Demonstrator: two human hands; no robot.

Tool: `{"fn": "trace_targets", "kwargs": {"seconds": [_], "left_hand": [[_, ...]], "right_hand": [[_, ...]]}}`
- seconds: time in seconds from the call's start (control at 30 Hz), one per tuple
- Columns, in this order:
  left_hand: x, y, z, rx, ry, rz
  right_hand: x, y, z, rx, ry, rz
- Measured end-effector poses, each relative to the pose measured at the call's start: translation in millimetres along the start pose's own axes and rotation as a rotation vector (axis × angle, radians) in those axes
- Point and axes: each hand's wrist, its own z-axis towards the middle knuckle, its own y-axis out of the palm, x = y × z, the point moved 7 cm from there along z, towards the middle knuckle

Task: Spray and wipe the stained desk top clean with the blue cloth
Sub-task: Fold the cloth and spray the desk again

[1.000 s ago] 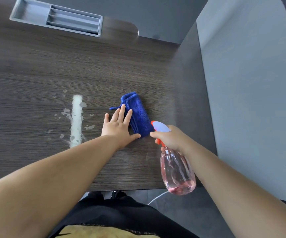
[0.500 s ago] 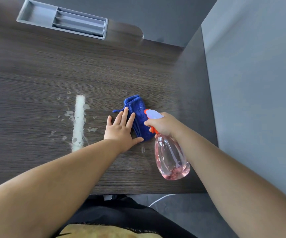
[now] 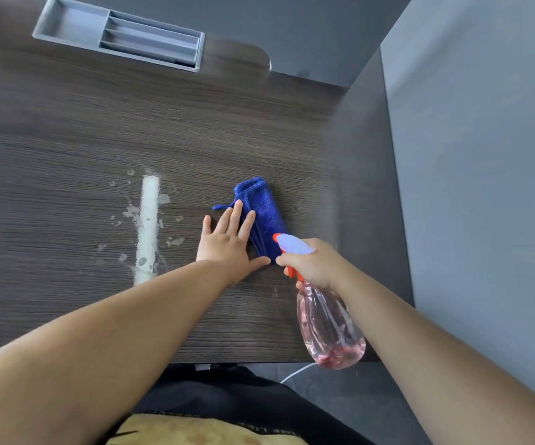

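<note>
The blue cloth (image 3: 261, 213), folded, lies on the dark wood-grain worktop (image 3: 67, 139), right of the middle. The left hand (image 3: 227, 244) lies flat with its grip spread; its longer fingers rest on the cloth's left edge and the thumb touches the worktop near the cloth's near end. The right hand (image 3: 315, 263) has its grip closed around the neck of a spray bottle (image 3: 330, 322) with pink liquid, which is tilted above the near edge; the nozzle hides the cloth's near corner. The white stain (image 3: 147, 226), a long stripe with small splashes around it, lies left of the left hand, apart from it. Much bare surface is open behind and left of the stain. A grey recessed tray (image 3: 118, 32) sits at the far edge. A grey partition (image 3: 484, 155) borders the right edge.
</note>
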Motion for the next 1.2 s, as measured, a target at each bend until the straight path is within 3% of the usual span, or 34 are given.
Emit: {"fn": "trace_targets", "kwargs": {"seconds": [0.3,0.43,0.73,0.83,0.97,1.1,1.2], "left_hand": [[-0.6,-1.3,-0.4,-0.001,0.003,0.001],[-0.3,-1.1,-0.8,-0.012,0.0,0.005],[0.6,-9.4,-0.3,-0.061,0.001,-0.012],[0.9,-12.8,1.7,-0.083,0.008,-0.004],[2.0,-20.8,7.9,-0.099,-0.011,-0.018],[6.9,-21.8,11.5,-0.094,-0.035,0.013],[6.5,-19.2,12.7,-0.097,-0.05,0.018]], "right_hand": [[22.6,0.6,-15.8,0.007,0.003,-0.004],[22.2,-5.0,-17.8,0.071,0.023,0.126],[-2.2,-19.3,-13.0,0.15,-0.088,0.159],[-4.4,-36.4,-22.2,0.19,-0.208,0.201],[12.7,-80.4,-34.3,0.423,-0.359,0.453],[23.8,-116.6,-32.4,0.665,-0.499,0.413],[28.5,-138.0,-21.3,0.818,-0.485,0.451]]}}
